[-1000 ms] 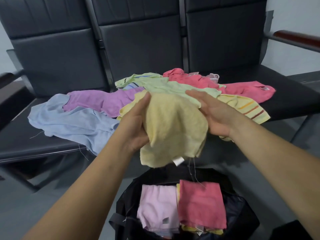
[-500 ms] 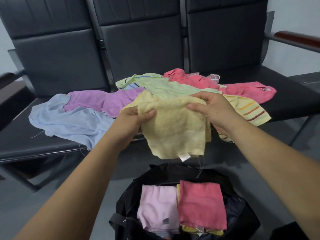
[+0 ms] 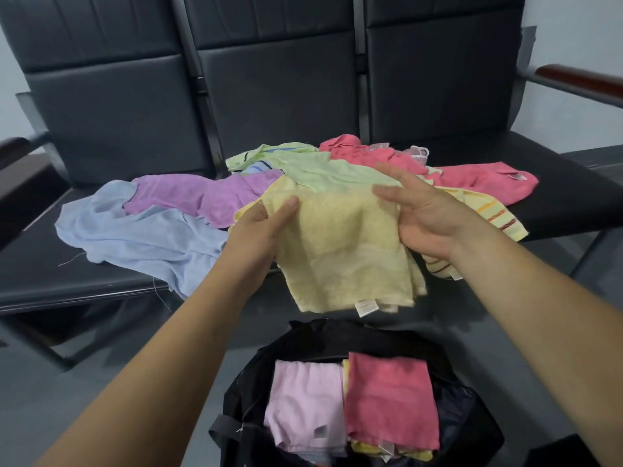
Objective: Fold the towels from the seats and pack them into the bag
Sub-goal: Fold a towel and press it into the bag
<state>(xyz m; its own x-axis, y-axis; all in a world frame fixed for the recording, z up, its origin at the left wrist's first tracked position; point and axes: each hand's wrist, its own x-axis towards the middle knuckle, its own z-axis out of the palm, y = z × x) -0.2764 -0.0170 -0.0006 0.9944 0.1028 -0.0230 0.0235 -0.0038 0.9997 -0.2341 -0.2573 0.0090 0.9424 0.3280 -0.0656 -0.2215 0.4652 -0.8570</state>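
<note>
Our left hand pinches the yellow towel by its left edge; our right hand touches its right edge, fingers straight. It hangs above the near bag, before the seats.

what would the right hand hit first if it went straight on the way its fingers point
Probably the light green towel, lying just beyond the right hand; depth is unclear.

Dim, even indoor light; soft sheen on black seats; wide-angle bowing at edges; slight blur.
</note>
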